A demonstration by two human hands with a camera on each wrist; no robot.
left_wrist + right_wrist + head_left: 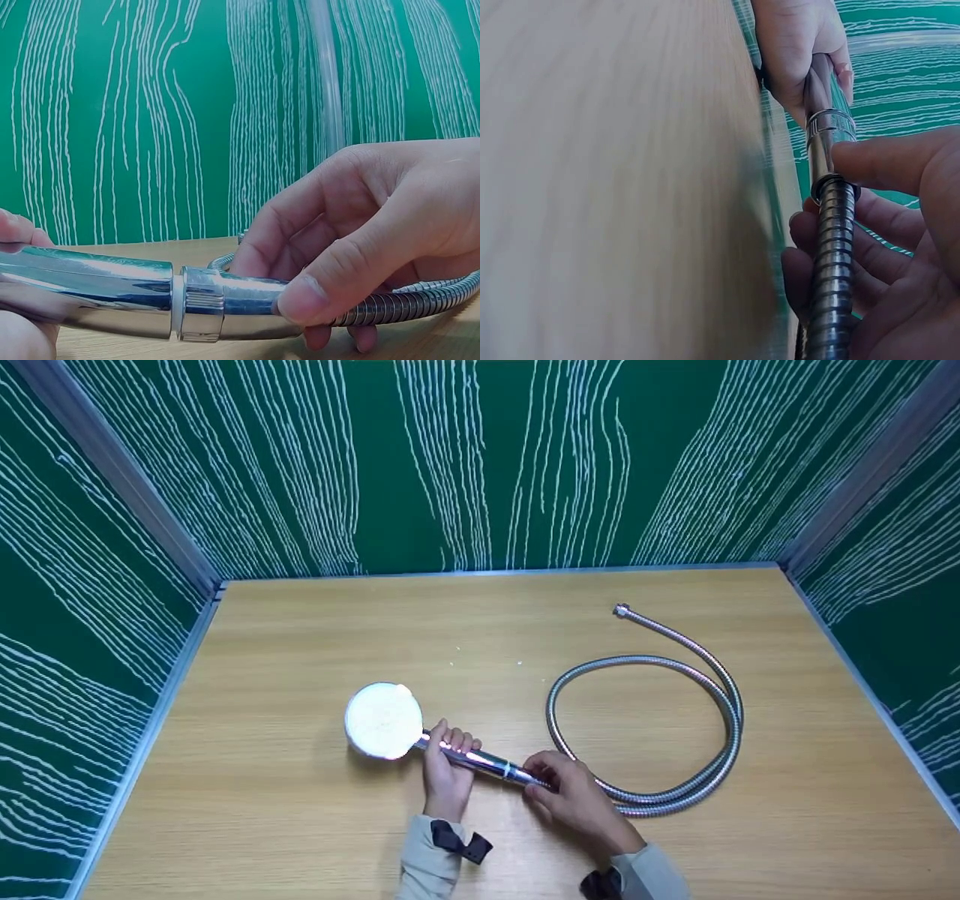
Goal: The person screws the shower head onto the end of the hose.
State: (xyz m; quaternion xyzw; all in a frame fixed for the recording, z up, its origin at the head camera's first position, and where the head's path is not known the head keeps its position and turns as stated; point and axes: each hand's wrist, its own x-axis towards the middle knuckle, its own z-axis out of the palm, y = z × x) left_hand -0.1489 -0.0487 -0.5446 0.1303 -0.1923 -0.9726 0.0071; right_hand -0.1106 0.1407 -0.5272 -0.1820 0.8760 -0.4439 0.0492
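Note:
A chrome hand shower (384, 721) with a round, brightly glaring face is held above the wooden table. My left hand (448, 780) grips its handle (90, 292), fingers curled round it. At the handle's lower end sits a chrome hose connector (244, 304), in line with it, with a narrow pale band between the two. My right hand (574, 799) pinches this connector between thumb and fingers, as the right wrist view shows too. From the connector runs a ribbed metal shower hose (832, 270), passing by the right palm.
The hose lies in a loop on the right of the wooden table (300, 645), its free end nut (622, 610) towards the back. Tiny white specks dot the middle. Green panels (517, 465) with white streaks stand along the back and both sides.

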